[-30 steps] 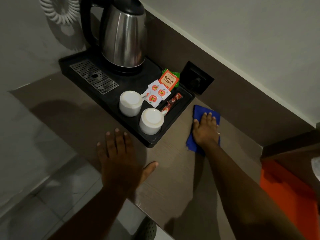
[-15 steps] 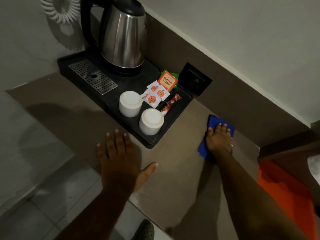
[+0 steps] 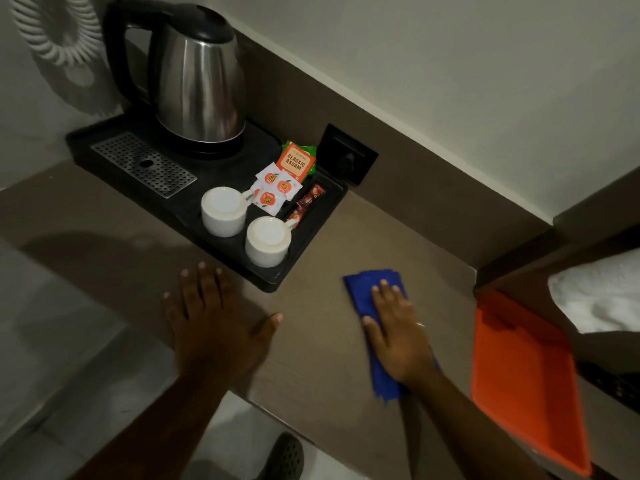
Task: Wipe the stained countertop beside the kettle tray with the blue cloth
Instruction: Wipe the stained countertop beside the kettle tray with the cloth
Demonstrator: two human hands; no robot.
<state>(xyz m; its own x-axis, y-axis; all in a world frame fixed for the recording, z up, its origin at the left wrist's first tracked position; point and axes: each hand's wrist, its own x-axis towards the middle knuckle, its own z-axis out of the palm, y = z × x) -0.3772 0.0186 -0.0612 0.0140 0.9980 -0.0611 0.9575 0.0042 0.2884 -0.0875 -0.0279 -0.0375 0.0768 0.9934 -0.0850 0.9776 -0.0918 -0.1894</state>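
Note:
The blue cloth (image 3: 362,289) lies flat on the brown countertop (image 3: 318,341), to the right of the black kettle tray (image 3: 270,280). My right hand (image 3: 398,334) presses palm-down on the cloth with the fingers spread, covering its middle. My left hand (image 3: 214,323) rests flat on the countertop by the tray's near corner, fingers apart and holding nothing. A steel kettle (image 3: 197,81) stands at the back of the tray.
The tray also holds two upturned white cups (image 3: 223,211) (image 3: 268,240), tea and sugar sachets (image 3: 277,188) and a metal drip grille (image 3: 143,164). A black wall socket (image 3: 346,155) sits behind. An orange tray (image 3: 519,372) and white fabric (image 3: 599,296) lie right. A coiled white cord (image 3: 52,32) hangs at the back left.
My right hand has dragged the blue cloth from near the back wall toward me, across the countertop. My left hand has stayed planted.

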